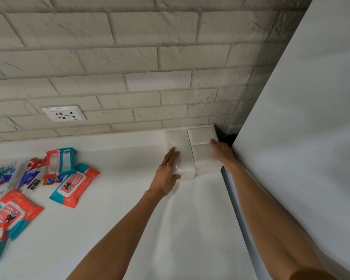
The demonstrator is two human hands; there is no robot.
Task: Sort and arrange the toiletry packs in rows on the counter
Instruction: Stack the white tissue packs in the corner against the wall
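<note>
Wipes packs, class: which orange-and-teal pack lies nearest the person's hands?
The label-up wipes pack on the right side of the group. It lies closest to the left hand; all the rest sit farther left.

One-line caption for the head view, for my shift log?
Left hand and right hand touch white tissue packs at the back corner of the counter; orange-and-teal wipes packs lie loose at left.

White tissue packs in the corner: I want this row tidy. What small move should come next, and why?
Probably nudge the left tissue pack rightward with the left hand lying on it. A dark seam still shows between it and the right tissue packs, which the right hand touches at their outer edge.
</note>
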